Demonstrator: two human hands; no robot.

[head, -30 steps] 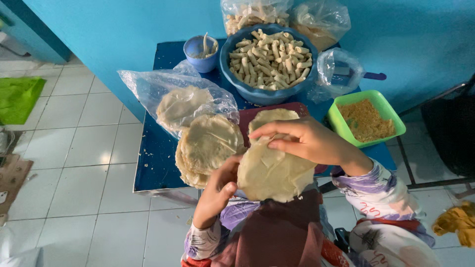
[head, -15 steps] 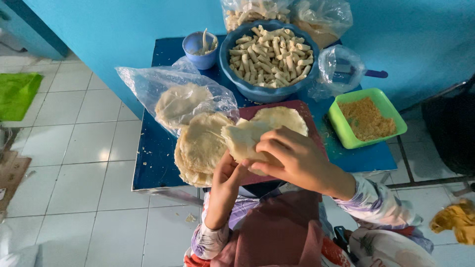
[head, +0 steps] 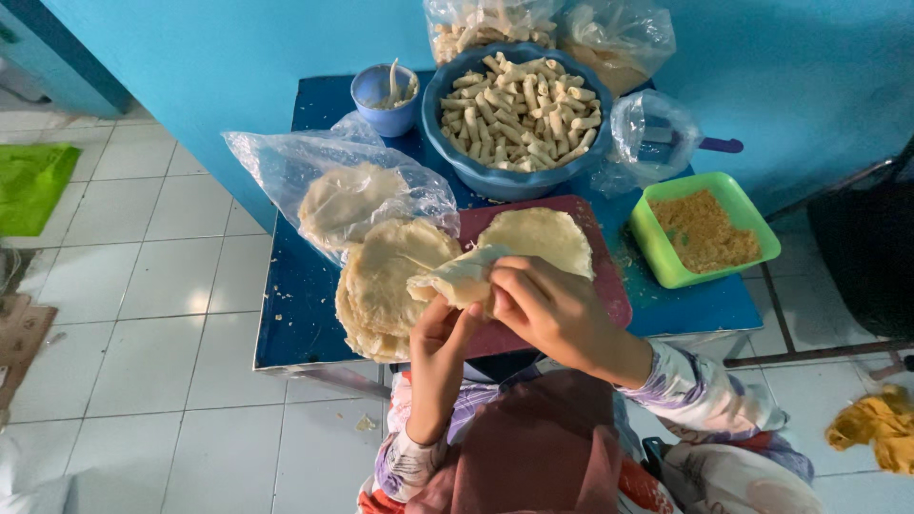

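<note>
Both hands pinch a folded dough wrapper (head: 457, 278) above the stack of wrappers (head: 386, 286); left hand (head: 440, 333) supports underneath, right hand (head: 552, 309) closes over it, probably best gripped lightly to avoid tearing.

Matt floury wrapper (head: 462, 278); glossy plastic bag (head: 314, 167).

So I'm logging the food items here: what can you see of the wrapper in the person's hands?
The wrapper is a thin, pale cream dough round, soft and limp, folded over on itself. The left hand grips it from below and the right hand pinches its edge. It hangs above the table, between the stack of similar rounds and the red board.
</note>
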